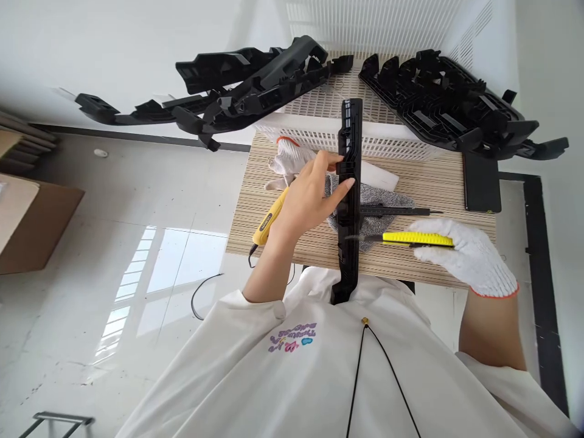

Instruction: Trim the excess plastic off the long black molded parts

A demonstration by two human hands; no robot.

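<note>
A long black plastic trim piece (350,131) stretches from the white basket's front down to my shirt. My bare left hand (312,191) grips it near the middle, fingers at its left edge and thumb across it. In my right hand (460,249), which wears a white knit glove with an orange hem, is a yellow-handled utility knife (417,239). Its blurred blade end points left, over the lower half of the trim piece. Beside my left wrist lies a yellow corded tool (271,218), partly hidden. A grey cloth (385,199) lies beneath the trim piece.
A white slatted basket (301,129) stands at the table's (246,201) back. Black trim pieces pile at its left (246,91) and right (456,109), overhanging the sides. A white glove (292,157), a slim black tool (395,211) and a phone (482,182) lie about.
</note>
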